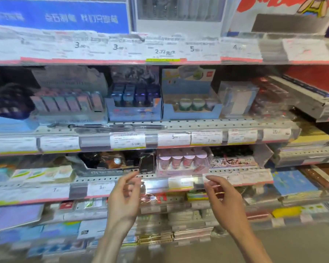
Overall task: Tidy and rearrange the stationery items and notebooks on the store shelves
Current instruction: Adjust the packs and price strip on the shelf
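Both my hands are raised in front of the third shelf (46,188) of a stationery rack. My left hand (124,198) hovers just below a black display box (120,164), fingers apart and holding nothing. My right hand (219,196) is open too, below a pink box of correction tapes (182,162), with a ring on one finger. One shelf up stand a blue box of purple items (134,103) and a light-blue box of green-and-white tapes (191,106). Several pens (106,126) lie loose along that shelf's front edge. The picture is blurred.
Price labels (127,140) line each shelf rail. Stacked notebooks (311,95) fill the right-hand shelves, with blue ones (292,183) lower down. Small packaged items (46,174) sit left of the black box. Lower shelves hold flat packs (190,221). A blue sign (61,16) hangs at top left.
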`<state>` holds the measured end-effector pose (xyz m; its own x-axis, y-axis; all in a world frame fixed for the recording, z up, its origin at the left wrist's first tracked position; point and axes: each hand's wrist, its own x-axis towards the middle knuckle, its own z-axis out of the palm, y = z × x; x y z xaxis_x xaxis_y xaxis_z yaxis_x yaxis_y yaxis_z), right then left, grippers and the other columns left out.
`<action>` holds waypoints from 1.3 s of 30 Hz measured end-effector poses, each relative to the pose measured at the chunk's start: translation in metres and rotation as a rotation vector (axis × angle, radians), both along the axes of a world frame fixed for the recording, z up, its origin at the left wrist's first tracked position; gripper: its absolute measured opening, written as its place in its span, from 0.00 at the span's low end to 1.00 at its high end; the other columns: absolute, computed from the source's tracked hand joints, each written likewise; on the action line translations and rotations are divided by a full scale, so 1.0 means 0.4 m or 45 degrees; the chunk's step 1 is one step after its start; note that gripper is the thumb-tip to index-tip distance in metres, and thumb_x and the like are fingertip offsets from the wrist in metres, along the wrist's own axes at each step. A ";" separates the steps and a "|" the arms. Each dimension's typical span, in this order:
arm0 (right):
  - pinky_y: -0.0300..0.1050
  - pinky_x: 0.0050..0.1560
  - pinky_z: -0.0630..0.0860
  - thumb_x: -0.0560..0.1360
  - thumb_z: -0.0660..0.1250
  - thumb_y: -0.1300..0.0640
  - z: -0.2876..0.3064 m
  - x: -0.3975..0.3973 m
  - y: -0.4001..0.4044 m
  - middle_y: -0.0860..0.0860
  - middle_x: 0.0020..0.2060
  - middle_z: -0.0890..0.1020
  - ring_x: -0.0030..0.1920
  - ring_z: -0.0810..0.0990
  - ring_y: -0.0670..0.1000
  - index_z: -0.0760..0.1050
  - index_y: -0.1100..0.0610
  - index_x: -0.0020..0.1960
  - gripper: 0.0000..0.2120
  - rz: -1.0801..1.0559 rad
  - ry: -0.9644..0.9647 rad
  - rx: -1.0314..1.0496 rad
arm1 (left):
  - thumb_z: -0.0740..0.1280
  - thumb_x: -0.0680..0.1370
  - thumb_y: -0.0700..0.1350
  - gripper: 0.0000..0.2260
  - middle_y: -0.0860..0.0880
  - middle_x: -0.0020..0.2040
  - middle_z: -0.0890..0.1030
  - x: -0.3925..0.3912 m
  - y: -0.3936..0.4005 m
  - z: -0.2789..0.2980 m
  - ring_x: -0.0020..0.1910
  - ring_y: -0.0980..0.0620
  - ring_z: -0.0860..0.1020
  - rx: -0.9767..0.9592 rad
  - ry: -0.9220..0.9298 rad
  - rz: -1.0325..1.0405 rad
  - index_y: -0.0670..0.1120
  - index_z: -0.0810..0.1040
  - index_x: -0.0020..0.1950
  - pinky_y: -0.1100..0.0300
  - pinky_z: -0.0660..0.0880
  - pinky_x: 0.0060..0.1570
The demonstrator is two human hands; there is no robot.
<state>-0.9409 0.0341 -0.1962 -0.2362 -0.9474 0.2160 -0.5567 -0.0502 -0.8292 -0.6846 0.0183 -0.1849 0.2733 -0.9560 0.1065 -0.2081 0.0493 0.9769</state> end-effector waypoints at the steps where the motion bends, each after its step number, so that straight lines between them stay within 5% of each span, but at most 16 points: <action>1: 0.34 0.41 0.75 0.78 0.67 0.51 0.003 0.005 -0.008 0.41 0.46 0.83 0.44 0.80 0.41 0.78 0.43 0.56 0.07 0.018 -0.006 0.004 | 0.67 0.80 0.42 0.07 0.48 0.44 0.83 0.005 -0.001 0.002 0.40 0.56 0.80 0.003 -0.017 0.012 0.53 0.78 0.55 0.69 0.74 0.37; 5: 0.32 0.41 0.75 0.79 0.66 0.51 0.002 0.020 -0.042 0.40 0.49 0.83 0.45 0.80 0.41 0.77 0.41 0.54 0.06 0.069 -0.075 0.004 | 0.66 0.80 0.44 0.08 0.50 0.43 0.83 0.019 -0.004 0.022 0.40 0.56 0.80 0.014 -0.135 0.041 0.55 0.78 0.56 0.70 0.73 0.37; 10: 0.42 0.44 0.77 0.79 0.67 0.52 0.006 0.056 -0.085 0.41 0.47 0.83 0.45 0.81 0.42 0.79 0.46 0.54 0.05 0.116 -0.164 -0.033 | 0.66 0.80 0.45 0.09 0.63 0.46 0.82 0.048 -0.003 0.049 0.46 0.60 0.80 0.010 -0.194 0.105 0.58 0.78 0.56 0.71 0.73 0.40; 16: 0.31 0.41 0.75 0.79 0.67 0.53 0.037 0.100 -0.090 0.43 0.47 0.83 0.45 0.80 0.39 0.78 0.43 0.53 0.06 0.129 -0.154 -0.044 | 0.65 0.80 0.47 0.08 0.65 0.47 0.82 0.082 -0.006 0.070 0.47 0.62 0.80 -0.012 -0.196 0.117 0.60 0.78 0.56 0.65 0.74 0.43; 20: 0.27 0.42 0.73 0.78 0.68 0.56 0.075 0.135 -0.077 0.43 0.46 0.82 0.46 0.79 0.37 0.76 0.41 0.52 0.09 0.032 -0.080 -0.132 | 0.65 0.80 0.46 0.07 0.60 0.46 0.83 0.120 -0.027 0.088 0.46 0.61 0.80 -0.073 -0.196 0.032 0.58 0.79 0.55 0.69 0.75 0.41; 26: 0.46 0.52 0.76 0.78 0.67 0.53 0.152 0.202 -0.060 0.38 0.49 0.81 0.50 0.79 0.40 0.79 0.46 0.54 0.06 -0.149 0.041 -0.254 | 0.68 0.79 0.46 0.07 0.52 0.44 0.83 0.212 -0.040 0.165 0.44 0.57 0.80 -0.239 -0.196 -0.100 0.57 0.80 0.52 0.74 0.72 0.41; 33: 0.47 0.47 0.76 0.78 0.68 0.53 0.329 0.293 -0.124 0.44 0.45 0.80 0.42 0.79 0.44 0.79 0.50 0.55 0.06 -0.126 0.327 -0.445 | 0.67 0.80 0.48 0.07 0.59 0.43 0.76 0.313 -0.111 0.274 0.40 0.58 0.74 -0.603 -0.702 -0.163 0.56 0.78 0.57 0.68 0.69 0.42; 39: 0.42 0.49 0.69 0.77 0.68 0.46 0.423 0.327 -0.240 0.45 0.43 0.80 0.47 0.75 0.46 0.82 0.50 0.50 0.09 0.182 0.756 -0.261 | 0.64 0.79 0.52 0.11 0.57 0.54 0.77 0.309 -0.202 0.348 0.57 0.54 0.73 -0.647 -1.162 -0.328 0.52 0.77 0.60 0.55 0.74 0.53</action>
<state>-0.8101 -0.0620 -0.0268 0.1047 -0.8861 0.4515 -0.8939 -0.2828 -0.3478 -0.5609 -0.0627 -0.0455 -0.3140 -0.7599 0.5692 -0.7738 0.5522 0.3103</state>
